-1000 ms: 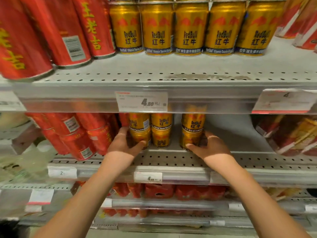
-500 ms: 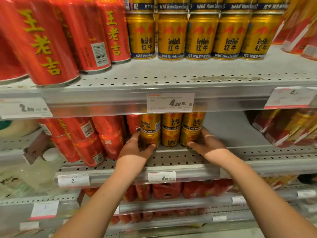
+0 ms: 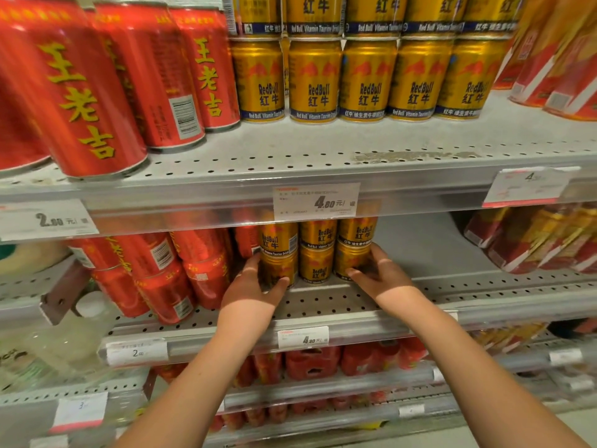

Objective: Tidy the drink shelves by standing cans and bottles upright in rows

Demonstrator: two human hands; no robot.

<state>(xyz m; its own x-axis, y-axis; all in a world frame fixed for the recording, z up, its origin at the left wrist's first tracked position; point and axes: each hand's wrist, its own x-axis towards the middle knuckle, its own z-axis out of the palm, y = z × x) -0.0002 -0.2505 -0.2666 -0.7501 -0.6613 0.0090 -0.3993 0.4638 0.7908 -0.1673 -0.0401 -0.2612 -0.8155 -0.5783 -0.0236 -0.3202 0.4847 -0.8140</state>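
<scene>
On the middle shelf [image 3: 323, 305] three stacks of gold Red Bull cans stand upright, two high. My left hand [image 3: 250, 291] grips the bottom can of the left stack [image 3: 278, 270], thumb across its front. My right hand [image 3: 379, 279] grips the bottom can of the right stack [image 3: 350, 258] from its right side. The middle stack [image 3: 316, 263] stands between them, untouched. The three stacks sit close together in a row.
Red herbal-tea cans [image 3: 161, 286] crowd the shelf left of my left hand. Bare shelf lies right of my right hand, up to red-gold cartons [image 3: 533, 240]. The upper shelf [image 3: 290, 163] holds a row of gold cans [image 3: 368, 79] and tall red cans [image 3: 77, 101].
The right stack has slid left against the middle stack, my right hand moving with it. My view has shifted downward and closer; the left hand keeps its grip.
</scene>
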